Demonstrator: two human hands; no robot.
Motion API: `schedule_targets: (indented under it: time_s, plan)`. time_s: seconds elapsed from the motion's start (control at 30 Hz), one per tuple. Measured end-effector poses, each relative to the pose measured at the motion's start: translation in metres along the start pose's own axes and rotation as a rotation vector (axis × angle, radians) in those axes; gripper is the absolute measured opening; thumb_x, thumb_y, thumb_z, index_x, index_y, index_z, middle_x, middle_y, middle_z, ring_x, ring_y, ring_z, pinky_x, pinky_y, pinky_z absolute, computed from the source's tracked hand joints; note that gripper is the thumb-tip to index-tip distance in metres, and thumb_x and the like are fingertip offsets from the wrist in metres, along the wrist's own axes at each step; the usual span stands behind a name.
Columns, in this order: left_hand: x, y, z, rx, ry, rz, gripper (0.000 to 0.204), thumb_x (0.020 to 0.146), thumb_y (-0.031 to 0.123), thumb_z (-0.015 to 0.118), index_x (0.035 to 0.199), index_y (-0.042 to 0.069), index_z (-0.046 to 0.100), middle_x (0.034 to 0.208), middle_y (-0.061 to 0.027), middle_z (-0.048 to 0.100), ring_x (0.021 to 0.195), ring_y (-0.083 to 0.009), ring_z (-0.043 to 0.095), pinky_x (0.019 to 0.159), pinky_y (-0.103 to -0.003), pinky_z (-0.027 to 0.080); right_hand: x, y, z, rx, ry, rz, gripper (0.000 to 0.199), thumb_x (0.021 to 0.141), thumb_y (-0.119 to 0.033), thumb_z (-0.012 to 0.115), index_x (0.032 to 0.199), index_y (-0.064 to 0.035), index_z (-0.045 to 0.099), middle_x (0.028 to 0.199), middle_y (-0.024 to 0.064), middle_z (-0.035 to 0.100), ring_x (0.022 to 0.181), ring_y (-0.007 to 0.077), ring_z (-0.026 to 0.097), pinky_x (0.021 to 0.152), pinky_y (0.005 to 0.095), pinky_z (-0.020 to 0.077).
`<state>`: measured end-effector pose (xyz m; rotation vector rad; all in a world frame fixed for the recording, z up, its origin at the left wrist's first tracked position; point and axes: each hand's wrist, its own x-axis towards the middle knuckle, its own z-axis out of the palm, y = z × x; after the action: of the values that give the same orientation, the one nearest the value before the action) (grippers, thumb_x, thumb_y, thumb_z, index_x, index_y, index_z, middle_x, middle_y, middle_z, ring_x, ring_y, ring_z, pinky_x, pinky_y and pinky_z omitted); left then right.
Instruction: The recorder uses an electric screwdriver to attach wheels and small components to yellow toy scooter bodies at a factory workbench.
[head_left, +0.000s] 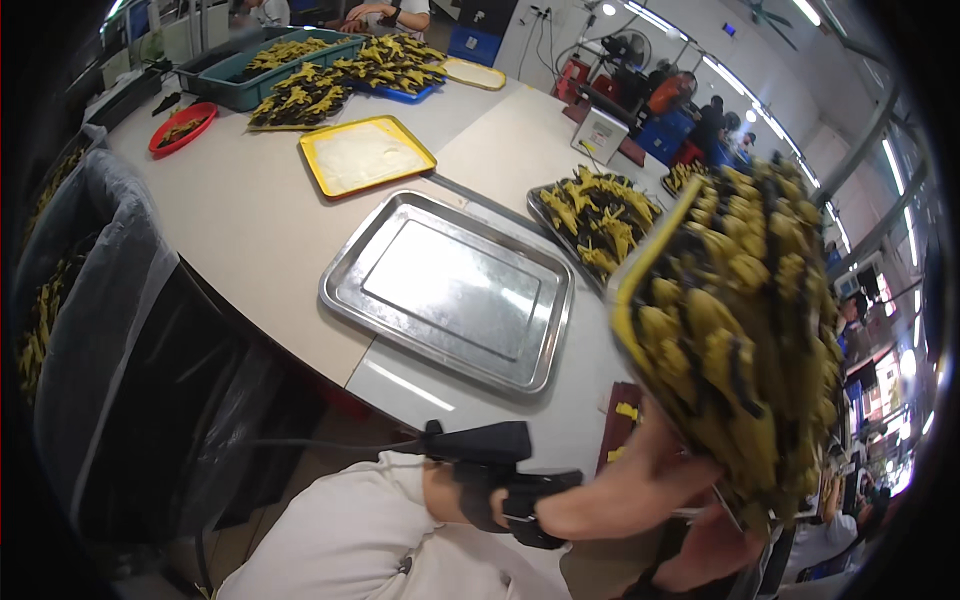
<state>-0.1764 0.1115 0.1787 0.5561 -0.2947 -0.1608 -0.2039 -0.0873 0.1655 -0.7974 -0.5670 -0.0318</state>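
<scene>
loaded tray (pixel 625 318), tilted, long axis running roughly up-down, left fingers (pixel 662 445) clamped on its edge, right fingers (pixel 722 545) unclear

one white sleeve (pixel 330 530) and black wrist straps (pixel 542 490) show.

Ceiling tubes (pixel 892 167) shine brightly, glare whitens the metal tray (pixel 450 290), and blur softens the tilted yellow-black pile (pixel 740 335).

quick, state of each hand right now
Left hand: holding the yellow-rimmed rectangular tray of yellow-and-black pieces.
Right hand: holding the same tray, grip partly hidden.
</scene>
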Motion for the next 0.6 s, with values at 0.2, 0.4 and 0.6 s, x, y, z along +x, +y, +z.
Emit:
schedule_targets:
  time_s: [0.2, 0.4, 0.6]
  plan:
    - [0.024, 0.098, -0.084, 0.329, 0.087, 0.291, 0.044, 0.077, -0.002, 0.054, 0.119, -0.002, 0.043, 0.112, -0.0091, 0.053, 0.100, -0.0150, 0.053, 0.083, -0.028, 0.046, 0.094, 0.118, 0.020, 0.040, 0.225, 0.239, 0.055, 0.069, -0.015, 0.055, 0.121, 0.0001, 0.048, 0.116, 0.0167, 0.056, 0.106, 0.0329, 0.055, 0.078, 0.0489, 0.0538]
    - [0.068, 0.160, -0.244, 1.166, 0.226, 0.541, 0.033, 0.082, -0.002, 0.052, 0.115, 0.004, 0.052, 0.113, -0.0075, 0.054, 0.097, -0.0148, 0.056, 0.082, -0.026, 0.047, 0.198, 0.231, 0.016, 0.056, -0.122, 0.566, 0.059, 0.076, -0.003, 0.056, 0.131, 0.0000, 0.035, 0.128, 0.0141, 0.047, 0.117, 0.0300, 0.048, 0.094, 0.0521, 0.0420]
    - [0.134, 0.227, -0.332, 0.334, 0.294, 0.205, 0.037, 0.080, 0.005, 0.051, 0.117, -0.001, 0.050, 0.114, -0.0088, 0.057, 0.106, -0.0210, 0.053, 0.093, -0.036, 0.042, 0.273, 0.328, 0.006, 0.028, -0.174, 0.668, 0.050, 0.085, -0.005, 0.055, 0.130, 0.0003, 0.034, 0.129, 0.0130, 0.045, 0.116, 0.0227, 0.047, 0.093, 0.0420, 0.0454]
